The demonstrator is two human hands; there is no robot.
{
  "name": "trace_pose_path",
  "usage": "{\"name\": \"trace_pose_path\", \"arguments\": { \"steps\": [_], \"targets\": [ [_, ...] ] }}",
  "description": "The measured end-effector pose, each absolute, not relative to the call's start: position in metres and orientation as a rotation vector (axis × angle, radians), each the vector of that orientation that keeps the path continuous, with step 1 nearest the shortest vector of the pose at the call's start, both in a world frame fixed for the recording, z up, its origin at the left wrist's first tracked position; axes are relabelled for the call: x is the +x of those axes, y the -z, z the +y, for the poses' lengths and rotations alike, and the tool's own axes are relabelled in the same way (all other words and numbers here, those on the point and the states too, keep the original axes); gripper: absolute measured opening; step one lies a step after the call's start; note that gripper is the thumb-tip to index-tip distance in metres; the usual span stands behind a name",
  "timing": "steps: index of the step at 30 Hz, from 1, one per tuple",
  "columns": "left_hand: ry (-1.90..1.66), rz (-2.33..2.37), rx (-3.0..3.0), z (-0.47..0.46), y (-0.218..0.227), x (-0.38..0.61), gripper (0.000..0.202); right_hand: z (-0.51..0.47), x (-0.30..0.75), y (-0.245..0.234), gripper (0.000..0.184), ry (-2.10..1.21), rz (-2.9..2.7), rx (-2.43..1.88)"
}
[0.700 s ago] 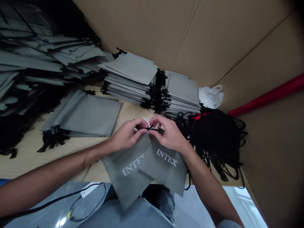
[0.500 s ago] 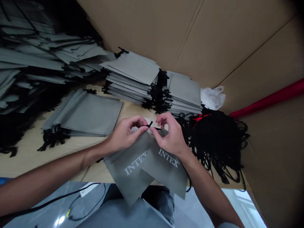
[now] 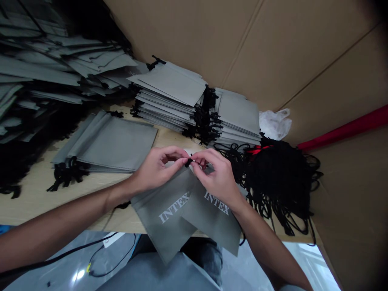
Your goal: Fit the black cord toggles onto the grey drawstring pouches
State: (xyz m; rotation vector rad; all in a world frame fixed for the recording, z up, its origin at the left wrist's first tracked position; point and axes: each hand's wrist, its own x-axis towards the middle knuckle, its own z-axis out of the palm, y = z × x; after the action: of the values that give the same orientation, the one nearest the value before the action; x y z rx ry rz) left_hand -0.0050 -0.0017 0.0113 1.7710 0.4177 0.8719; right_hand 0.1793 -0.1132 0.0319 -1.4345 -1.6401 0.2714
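Observation:
Both my hands meet over the near table edge at a short black drawstring cord (image 3: 188, 162), which looks looped or knotted between the fingertips. My left hand (image 3: 160, 167) pinches the cord between thumb and index finger. From the other side, my right hand (image 3: 215, 169) is closed on the cord with thumb and fingers. Below them hang two grey drawstring bags printed INTEX: one bag (image 3: 165, 232) to the left, and another bag (image 3: 215, 230) overlapping it on the right. Fingers partly hide the cord and the bags' upper corners.
Two neat bag stacks (image 3: 172, 85) (image 3: 238, 113) stand at the back, with a few bags (image 3: 118, 143) lying left. A large bag heap (image 3: 69, 68) fills the far left. Black cords (image 3: 273, 182) and a plastic bag (image 3: 275, 124) lie right, beside cardboard walls (image 3: 197, 36).
My right hand has moved in towards the left, its fingers now closed at the cord. The cord's free end, which stuck up before, is now drawn into a tighter bunch.

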Motion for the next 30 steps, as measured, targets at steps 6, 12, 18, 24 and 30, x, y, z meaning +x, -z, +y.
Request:
{"name": "trace_pose_path", "arguments": {
  "steps": [6, 12, 18, 24, 30],
  "targets": [
    [-0.881, 0.324, 1.898, 0.005, -0.008, -0.01, 0.014, -0.114, 0.18, -0.033, 0.014, -0.338, -1.624, -1.42],
    [-1.031, 0.234, 2.224, 0.007, -0.011, -0.014, 0.009, -0.114, 0.182, -0.031, 0.014, -0.315, -1.667, -1.401],
    [-1.063, 0.045, 2.413, 0.012, -0.007, -0.016, 0.012, -0.112, 0.182, -0.028, 0.013, -0.286, -1.687, -1.399],
    [-1.07, -0.088, 2.61, 0.015, -0.002, -0.019, 0.009, -0.113, 0.179, -0.026, 0.012, -0.292, -1.737, -1.407],
    [-1.063, 0.006, 2.703, 0.008, 0.0, -0.022, 0.008, -0.115, 0.176, -0.028, 0.01, -0.277, -1.762, -1.382]
  ]
}}
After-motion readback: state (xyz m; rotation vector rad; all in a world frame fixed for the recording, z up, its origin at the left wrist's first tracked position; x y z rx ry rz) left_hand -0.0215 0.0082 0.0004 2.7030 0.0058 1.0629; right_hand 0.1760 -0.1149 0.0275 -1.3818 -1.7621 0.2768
